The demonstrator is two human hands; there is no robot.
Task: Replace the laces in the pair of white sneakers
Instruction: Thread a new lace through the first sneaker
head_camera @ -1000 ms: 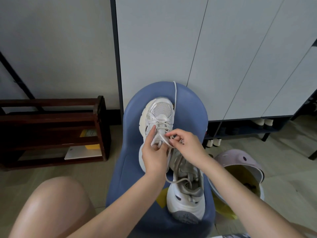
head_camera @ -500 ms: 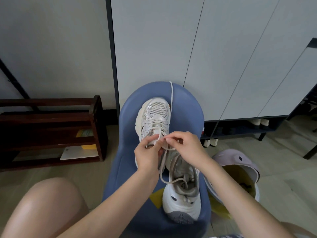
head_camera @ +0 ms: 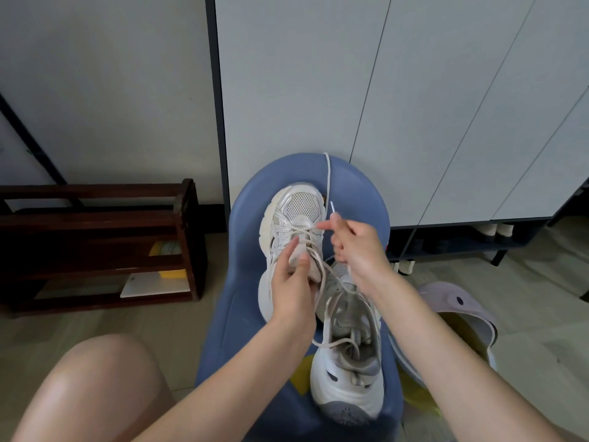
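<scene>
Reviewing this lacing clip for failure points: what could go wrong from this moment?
The right hand pinches the lace just below its tip; a slip could let it pull back through an eyelet. Slack also loops over the second sneaker and might snag. The left hand alone steadies the far sneaker.

No readable text, label or number on any visible surface.

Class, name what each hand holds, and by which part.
Left hand grips the far sneaker at its tongue; right hand pinches the lace near its tip.
</scene>
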